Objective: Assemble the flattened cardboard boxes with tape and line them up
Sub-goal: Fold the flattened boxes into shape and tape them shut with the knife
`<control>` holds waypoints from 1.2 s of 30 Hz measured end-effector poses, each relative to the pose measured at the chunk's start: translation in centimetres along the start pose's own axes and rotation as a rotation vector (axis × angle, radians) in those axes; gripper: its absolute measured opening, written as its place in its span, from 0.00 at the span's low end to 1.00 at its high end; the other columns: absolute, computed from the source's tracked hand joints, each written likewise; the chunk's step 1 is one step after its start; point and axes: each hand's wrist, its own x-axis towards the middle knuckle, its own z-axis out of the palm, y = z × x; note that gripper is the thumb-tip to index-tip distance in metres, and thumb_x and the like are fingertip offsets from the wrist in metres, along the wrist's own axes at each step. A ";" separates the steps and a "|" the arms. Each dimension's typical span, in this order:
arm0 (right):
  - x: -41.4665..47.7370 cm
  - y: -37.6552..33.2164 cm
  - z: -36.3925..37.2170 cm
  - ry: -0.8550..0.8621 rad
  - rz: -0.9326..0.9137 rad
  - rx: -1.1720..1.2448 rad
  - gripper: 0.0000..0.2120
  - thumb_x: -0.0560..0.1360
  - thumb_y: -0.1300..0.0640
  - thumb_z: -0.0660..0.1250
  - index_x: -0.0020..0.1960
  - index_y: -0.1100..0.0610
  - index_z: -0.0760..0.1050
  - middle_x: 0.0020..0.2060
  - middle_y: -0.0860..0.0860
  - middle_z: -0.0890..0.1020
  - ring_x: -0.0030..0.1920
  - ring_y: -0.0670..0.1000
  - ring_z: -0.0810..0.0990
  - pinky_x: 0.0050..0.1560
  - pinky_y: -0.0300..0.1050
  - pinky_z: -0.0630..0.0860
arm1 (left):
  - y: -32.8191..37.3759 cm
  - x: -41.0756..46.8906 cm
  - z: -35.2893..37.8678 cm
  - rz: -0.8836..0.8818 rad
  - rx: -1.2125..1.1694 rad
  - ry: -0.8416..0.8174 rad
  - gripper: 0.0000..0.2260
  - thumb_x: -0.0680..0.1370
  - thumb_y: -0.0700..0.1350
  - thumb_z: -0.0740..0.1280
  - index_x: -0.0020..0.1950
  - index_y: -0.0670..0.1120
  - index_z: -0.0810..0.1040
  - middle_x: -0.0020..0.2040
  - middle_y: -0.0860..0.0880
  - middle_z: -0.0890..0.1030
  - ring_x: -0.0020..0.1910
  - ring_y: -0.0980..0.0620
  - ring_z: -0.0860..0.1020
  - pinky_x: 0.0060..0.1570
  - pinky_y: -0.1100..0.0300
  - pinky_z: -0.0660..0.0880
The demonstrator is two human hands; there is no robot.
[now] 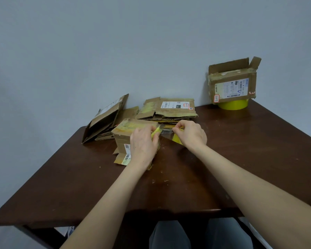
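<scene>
A small assembled cardboard box [126, 135] stands on the dark wooden table [169, 186], its top covered in yellowed tape. My left hand [144, 146] rests against its right side and grips a yellow utility knife [157, 131], blade toward a clear strip of tape [166, 131]. That strip stretches from the box to a yellow tape roll [177, 139]. My right hand [190, 134] holds the roll and pinches the strip just right of the blade. Flattened boxes [169, 110] lie stacked behind my hands.
More flattened cardboard [104, 119] leans at the back left by the wall. At the back right an assembled box [233, 83] with raised flaps sits on a second yellow tape roll [232, 106]. My knees show below the table's front edge.
</scene>
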 end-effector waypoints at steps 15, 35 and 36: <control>-1.1 0.1 0.4 0.046 -0.028 -0.036 0.07 0.78 0.46 0.63 0.48 0.46 0.78 0.47 0.51 0.82 0.51 0.56 0.79 0.42 0.44 0.68 | -0.5 -0.4 0.1 -0.034 -0.016 -0.035 0.07 0.78 0.50 0.64 0.50 0.48 0.78 0.44 0.51 0.77 0.51 0.50 0.72 0.48 0.55 0.71; -1.3 -0.2 0.9 0.038 -0.037 -0.046 0.07 0.78 0.45 0.64 0.48 0.46 0.79 0.49 0.50 0.82 0.51 0.55 0.79 0.47 0.46 0.72 | 0.1 -0.2 -0.1 -0.069 0.049 -0.021 0.05 0.77 0.47 0.64 0.47 0.48 0.78 0.43 0.48 0.77 0.51 0.49 0.72 0.48 0.55 0.71; -1.3 -0.1 0.9 0.040 -0.031 -0.030 0.07 0.78 0.45 0.64 0.48 0.46 0.79 0.49 0.50 0.82 0.51 0.55 0.79 0.46 0.46 0.72 | -0.1 -0.3 0.0 -0.067 0.035 -0.023 0.05 0.77 0.47 0.64 0.47 0.48 0.78 0.43 0.49 0.77 0.51 0.49 0.73 0.48 0.55 0.72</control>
